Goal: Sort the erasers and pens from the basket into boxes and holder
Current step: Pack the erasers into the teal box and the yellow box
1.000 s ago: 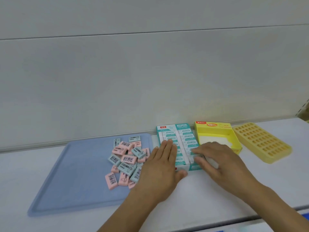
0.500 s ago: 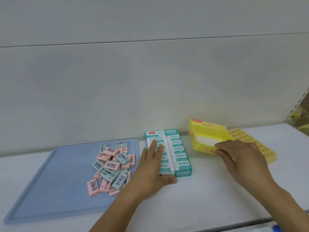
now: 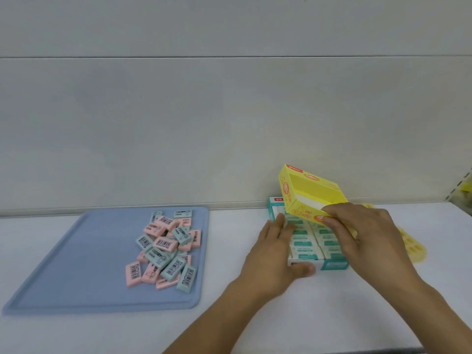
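Your right hand (image 3: pixel 367 236) grips the yellow box (image 3: pixel 310 198), printed cardboard with a faint sheen and a plain white paper-like inner face. At 6 o'clock of it lies the teal box (image 3: pixel 332 264), also printed cardboard, smooth, under your left hand (image 3: pixel 274 254). At 3 o'clock of the teal box, the yellow holder (image 3: pixel 413 247) looks like moulded plastic, matt, pierced with slots. At 9 o'clock, the blue tray (image 3: pixel 76 264) appears as smooth matt plastic with a raised rim. On it the erasers (image 3: pixel 164 247) wear pink and pale green printed paper sleeves, slightly glossy. The tabletop (image 3: pixel 229 323) is white, smooth and matt.
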